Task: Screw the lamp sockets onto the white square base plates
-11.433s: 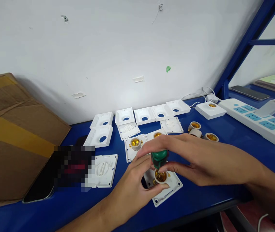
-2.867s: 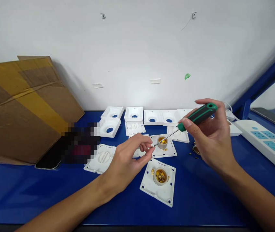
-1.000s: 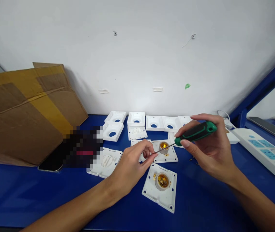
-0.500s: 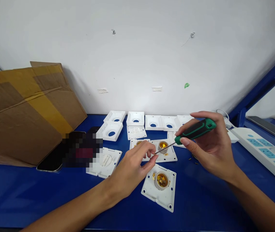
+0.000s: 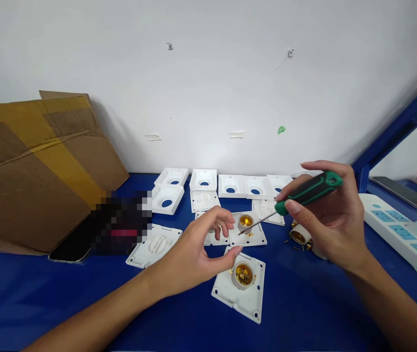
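Observation:
My right hand point(image 5: 335, 220) grips a green and black screwdriver point(image 5: 309, 193), its shaft pointing down and left. Whether a screw is on the tip is too small to tell. My left hand point(image 5: 199, 247) hovers left of the tip with thumb and fingers apart and nothing visible between them. Just below the left thumb lies a white square base plate point(image 5: 238, 300) with a brass-lined lamp socket point(image 5: 243, 275) on it. Behind the tip rests another plate point(image 5: 258, 238) with a socket point(image 5: 245, 222). A third such plate point(image 5: 218, 238) is partly hidden by my left fingers.
White square covers with round holes point(image 5: 166, 201) line the wall. A bare plate point(image 5: 155, 247) lies to the left. Loose sockets point(image 5: 300, 234) and small brass bits sit under my right hand. A cardboard box point(image 5: 28, 181) stands left, a power strip point(image 5: 399, 234) right.
My left thumb and fingers have spread apart from the screwdriver tip. My right hand has drawn the screwdriver slightly to the right, and the loose sockets beneath it now show.

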A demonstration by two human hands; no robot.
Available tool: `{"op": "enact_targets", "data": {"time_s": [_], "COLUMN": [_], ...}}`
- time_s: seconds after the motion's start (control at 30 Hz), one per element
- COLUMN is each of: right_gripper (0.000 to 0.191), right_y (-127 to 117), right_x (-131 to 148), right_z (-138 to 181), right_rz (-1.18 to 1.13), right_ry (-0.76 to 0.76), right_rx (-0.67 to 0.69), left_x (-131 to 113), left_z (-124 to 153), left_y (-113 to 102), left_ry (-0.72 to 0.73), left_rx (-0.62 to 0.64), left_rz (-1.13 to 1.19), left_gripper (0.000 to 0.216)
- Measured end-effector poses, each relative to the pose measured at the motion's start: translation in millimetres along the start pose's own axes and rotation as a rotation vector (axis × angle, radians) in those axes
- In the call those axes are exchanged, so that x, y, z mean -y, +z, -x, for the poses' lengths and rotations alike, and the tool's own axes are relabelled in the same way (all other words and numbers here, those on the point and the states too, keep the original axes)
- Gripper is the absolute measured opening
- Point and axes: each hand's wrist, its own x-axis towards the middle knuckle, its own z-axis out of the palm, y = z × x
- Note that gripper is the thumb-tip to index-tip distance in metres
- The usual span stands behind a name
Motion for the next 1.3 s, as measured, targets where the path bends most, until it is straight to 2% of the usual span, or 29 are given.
{"op": "enact_targets", "data": {"time_s": [0.13, 0.27, 0.5, 0.77, 1.03, 1.3], "right_gripper": [0.045, 0.047, 0.053, 0.051, 0.055, 0.055], "right_y": [-3, -2, 2, 4, 3, 6], "right_x": [5, 8, 8, 8, 16, 14], "right_z": [0, 5, 15, 15, 19, 20], "right_rz": [-0.026, -0.045, 0.0, 0.015, -0.022, 0.007], "right_ry": [0.032, 0.065, 0.089, 0.115, 0.139, 0.14], "right_rx": [0.022, 0.142, 0.296, 0.366, 0.372, 0.396], "left_x": [-5, -6, -3, 2, 1, 5], "left_z": [-5, -7, -3, 0, -2, 1], "left_y": [-17, -18, -6, 0, -2, 0], "left_ry": [-0.046, -0.03, -0.068, -0.043, -0.074, -0.093], "left_rx": [0.272, 0.383, 0.398, 0.385, 0.456, 0.452], "left_rz": [0.058, 0.047, 0.042, 0.02, 0.023, 0.007], "left_gripper": [0.054, 0.057, 0.052, 0.042, 0.035, 0.036]}}
